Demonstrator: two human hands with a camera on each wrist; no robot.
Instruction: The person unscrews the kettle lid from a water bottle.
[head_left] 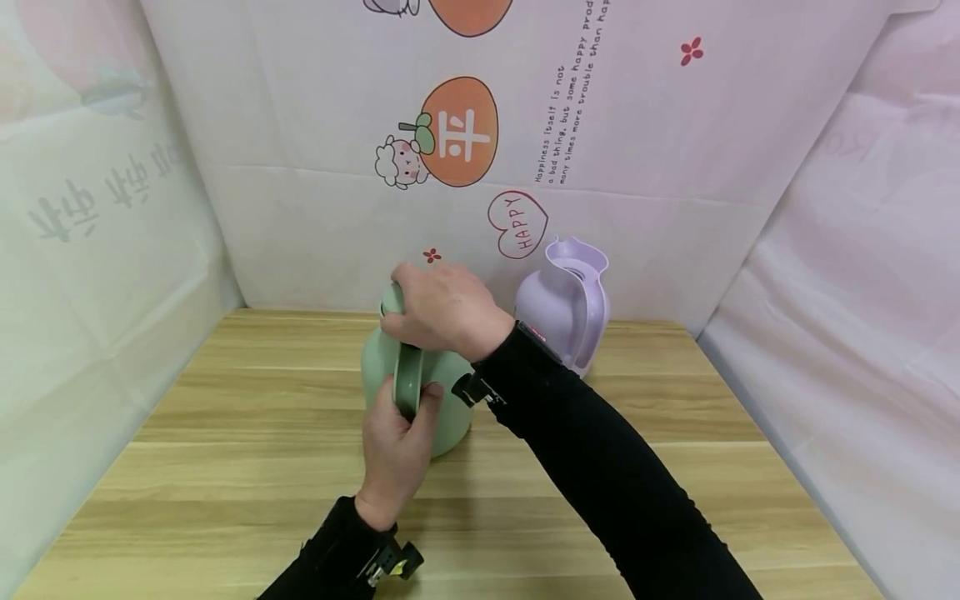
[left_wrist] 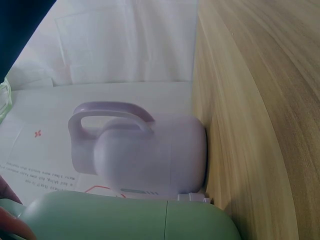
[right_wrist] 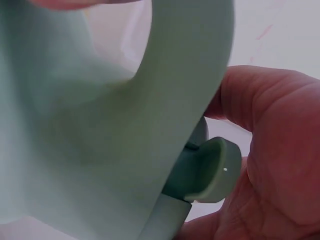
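Note:
A pale green thermos jug point(head_left: 450, 421) stands upright on the wooden table, its handle turned toward me. My left hand point(head_left: 397, 454) grips that handle point(head_left: 407, 379), with the thumb along its right side. From above, my right hand point(head_left: 450, 308) holds the green lid point(head_left: 392, 298) at the jug's mouth, fingers curled over the far side and thumb on the near side. The right wrist view shows a curved green lip point(right_wrist: 220, 172) on the jug's top, between the handle and the right palm. The right hand hides much of the mouth in the head view.
A lilac thermos jug point(head_left: 551, 300) stands behind and right of the green one, close to the back sheet, with its handle facing me. In the left wrist view a small lilac piece point(left_wrist: 192, 197) sits by its base. White printed sheets point(head_left: 315, 233) enclose the table point(head_left: 225, 467).

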